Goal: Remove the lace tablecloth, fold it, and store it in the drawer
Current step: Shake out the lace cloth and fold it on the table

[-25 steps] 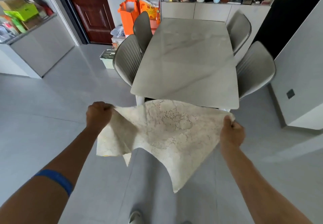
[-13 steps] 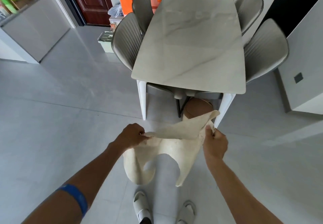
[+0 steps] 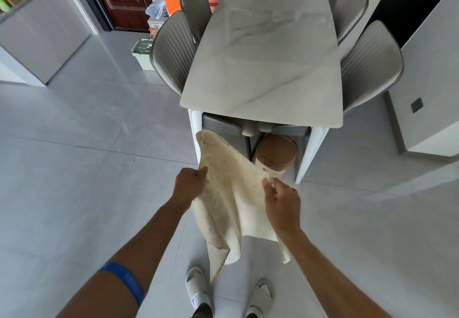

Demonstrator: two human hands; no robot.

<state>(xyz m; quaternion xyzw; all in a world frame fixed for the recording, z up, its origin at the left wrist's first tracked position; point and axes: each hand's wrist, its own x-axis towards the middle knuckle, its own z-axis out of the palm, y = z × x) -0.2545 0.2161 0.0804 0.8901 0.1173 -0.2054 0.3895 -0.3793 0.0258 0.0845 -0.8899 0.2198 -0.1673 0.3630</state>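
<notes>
Hanging between them, the lace tablecloth (image 3: 231, 193) is pinched by left hand (image 3: 190, 183) and right hand (image 3: 282, 203).

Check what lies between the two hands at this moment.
In the head view, the lace tablecloth spans the gap: the left hand grips one edge, the right hand pinches the other, and the cloth sags between them toward the slippers.

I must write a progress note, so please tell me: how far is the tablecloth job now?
Done: the lace tablecloth is off the table. In hand: the left hand and the right hand pinch it in the air in front of the table, partly doubled, its lower end hanging above the slippers. Left: finishing the fold and storing it; no drawer is in view.
</notes>
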